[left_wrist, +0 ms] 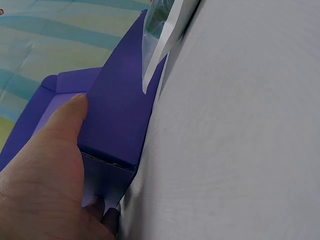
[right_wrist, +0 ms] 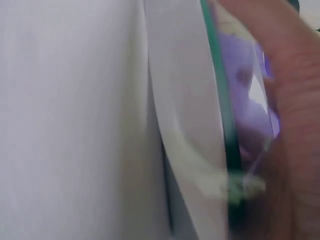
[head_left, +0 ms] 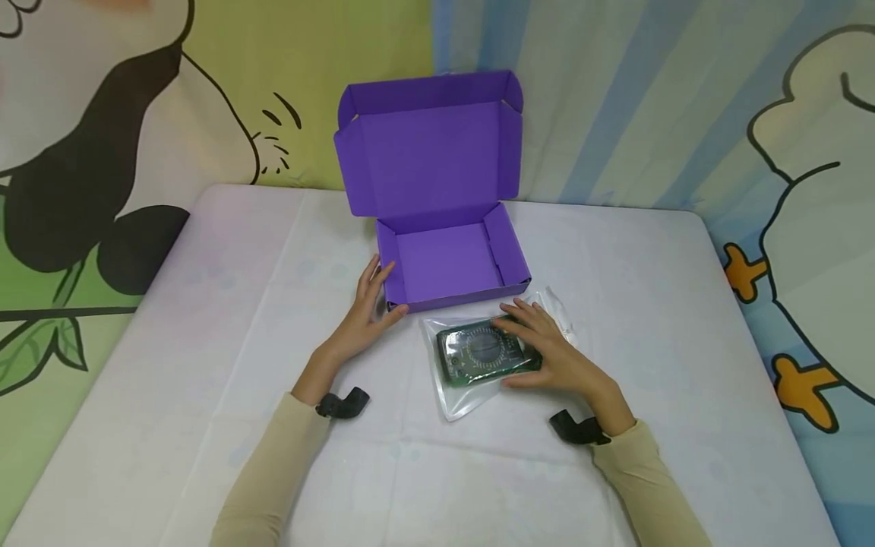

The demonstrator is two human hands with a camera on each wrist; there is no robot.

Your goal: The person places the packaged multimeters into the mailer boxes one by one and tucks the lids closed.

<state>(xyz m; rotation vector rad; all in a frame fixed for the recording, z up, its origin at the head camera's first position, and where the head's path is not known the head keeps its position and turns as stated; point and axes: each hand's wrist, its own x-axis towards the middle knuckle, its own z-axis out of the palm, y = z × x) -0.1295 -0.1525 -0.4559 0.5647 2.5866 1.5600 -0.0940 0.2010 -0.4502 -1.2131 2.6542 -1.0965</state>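
A purple cardboard box [head_left: 447,266] stands on the table with its lid [head_left: 431,159] raised at the back. My left hand [head_left: 362,319] rests around its near left corner, fingers fairly straight along the side wall. In the left wrist view, the thumb [left_wrist: 65,120] lies by the top rim and fingertips [left_wrist: 97,205] touch lower down. A black-and-green multimeter [head_left: 472,353] sits inside a clear plastic bag [head_left: 454,403] before the box. My right hand [head_left: 554,353] grips the multimeter's right end through the bag, thumb on the near side, fingers over the far side, hiding part of it.
White cloth covers the table [head_left: 225,365]. Behind it hangs a printed cartoon backdrop [head_left: 615,99], close to the raised lid. A black strap-on piece [head_left: 345,404] is worn on the left wrist, and a similar piece [head_left: 577,429] on the right.
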